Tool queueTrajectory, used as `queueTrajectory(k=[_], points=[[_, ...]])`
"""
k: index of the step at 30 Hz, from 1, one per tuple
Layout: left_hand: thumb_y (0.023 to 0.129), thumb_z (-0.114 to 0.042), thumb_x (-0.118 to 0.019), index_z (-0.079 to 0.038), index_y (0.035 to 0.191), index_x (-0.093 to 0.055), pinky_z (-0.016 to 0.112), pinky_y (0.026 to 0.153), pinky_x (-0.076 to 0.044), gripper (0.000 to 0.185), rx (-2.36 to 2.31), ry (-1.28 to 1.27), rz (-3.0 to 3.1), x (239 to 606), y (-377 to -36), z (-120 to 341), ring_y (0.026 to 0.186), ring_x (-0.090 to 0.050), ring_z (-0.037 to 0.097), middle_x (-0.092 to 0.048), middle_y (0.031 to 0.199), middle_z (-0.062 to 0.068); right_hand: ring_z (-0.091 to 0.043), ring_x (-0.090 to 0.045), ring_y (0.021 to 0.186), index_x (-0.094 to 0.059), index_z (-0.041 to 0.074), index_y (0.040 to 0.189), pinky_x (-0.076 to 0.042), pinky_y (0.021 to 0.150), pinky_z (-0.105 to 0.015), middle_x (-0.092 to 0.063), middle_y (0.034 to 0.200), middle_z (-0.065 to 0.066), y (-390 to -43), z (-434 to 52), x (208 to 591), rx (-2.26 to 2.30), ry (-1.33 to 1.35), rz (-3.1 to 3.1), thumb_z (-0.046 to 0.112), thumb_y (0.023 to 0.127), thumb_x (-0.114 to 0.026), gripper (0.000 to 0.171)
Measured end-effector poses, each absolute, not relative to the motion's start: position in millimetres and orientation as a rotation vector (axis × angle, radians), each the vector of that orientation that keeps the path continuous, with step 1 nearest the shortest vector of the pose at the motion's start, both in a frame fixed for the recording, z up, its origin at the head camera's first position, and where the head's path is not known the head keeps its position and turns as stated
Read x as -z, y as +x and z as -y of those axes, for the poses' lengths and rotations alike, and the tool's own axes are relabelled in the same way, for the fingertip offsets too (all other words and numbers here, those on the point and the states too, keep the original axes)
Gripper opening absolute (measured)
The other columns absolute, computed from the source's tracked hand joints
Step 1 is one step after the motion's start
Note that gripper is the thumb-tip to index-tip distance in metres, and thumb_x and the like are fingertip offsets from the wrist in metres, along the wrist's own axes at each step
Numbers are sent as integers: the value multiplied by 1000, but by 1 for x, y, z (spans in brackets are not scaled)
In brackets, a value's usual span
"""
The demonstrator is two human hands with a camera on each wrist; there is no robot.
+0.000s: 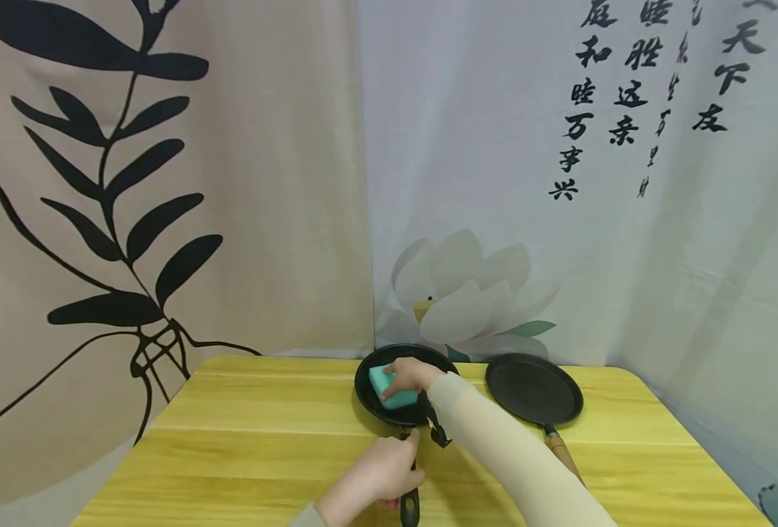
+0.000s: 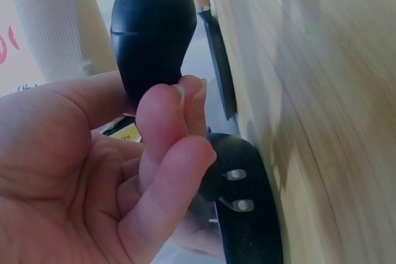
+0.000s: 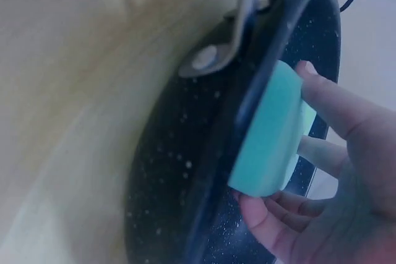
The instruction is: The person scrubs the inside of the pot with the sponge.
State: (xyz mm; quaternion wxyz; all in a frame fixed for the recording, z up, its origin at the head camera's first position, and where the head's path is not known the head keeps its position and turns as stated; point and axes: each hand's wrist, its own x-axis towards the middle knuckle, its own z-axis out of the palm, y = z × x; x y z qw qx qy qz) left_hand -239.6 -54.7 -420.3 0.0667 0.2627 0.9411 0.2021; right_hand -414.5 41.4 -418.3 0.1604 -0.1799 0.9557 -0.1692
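A black frying pan [image 1: 364, 401] stands at the back middle of the table, its handle pointing toward me. My left hand [image 1: 390, 468] grips the black handle [image 1: 410, 510], the fingers wrapped round it. In the left wrist view, the handle's rounded end [image 2: 154, 26] pokes out past the thumb and curled fingers. Inside the pan my right hand [image 1: 413, 373] holds a turquoise sponge [image 1: 398, 400]. The right wrist view shows thumb and fingers pinching the sponge [image 3: 263, 137] by its edges, close against the pan's speckled inner side. Part of the sponge is hidden behind the fingers.
To the right lies a second, shallow black pan [image 1: 533, 389] with a wooden handle [image 1: 562, 450], partly behind my right sleeve [image 1: 507, 446]. Both pans are near the far edge of the yellow wooden table [image 1: 250, 454]. A printed curtain [image 1: 283, 183] hangs directly behind.
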Motion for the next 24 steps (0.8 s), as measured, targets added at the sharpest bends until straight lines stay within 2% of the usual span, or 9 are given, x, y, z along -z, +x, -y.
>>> queueTrajectory(k=[8, 14, 17, 24], points=[[92, -20, -59, 9, 142, -41, 21, 33, -40, 60, -627, 756, -2796, 421, -240, 55, 27, -45, 4, -47, 37, -9, -28, -55, 114, -54, 22, 141, -54, 79, -40, -45, 146, -10, -423, -43, 422, 447, -464, -2749, 38, 83, -77, 64], [92, -21, -60, 6, 144, -41, 22, 32, -41, 61, -635, 712, -2774, 420, -240, 53, 28, -46, 6, -48, 38, -7, -30, -46, 129, -54, 21, 141, -46, 97, -44, -46, 145, -10, -426, -50, 428, 406, -416, -2807, 39, 83, -77, 65], [91, -21, -60, 6, 143, -41, 22, 32, -41, 62, -651, 702, -2769, 421, -239, 52, 28, -46, 6, -48, 38, -6, -29, -43, 132, -54, 21, 141, -42, 102, -45, -46, 146, -9, -427, -54, 429, 404, -398, -2811, 39, 83, -77, 66], [91, -19, -60, 7, 144, -40, 22, 30, -39, 63, -701, 674, -2750, 421, -241, 54, 27, -47, 7, -49, 38, -5, -29, -46, 129, -53, 19, 141, -45, 98, -43, -46, 145, -11, -428, -64, 426, 378, -391, -2818, 40, 83, -77, 66]])
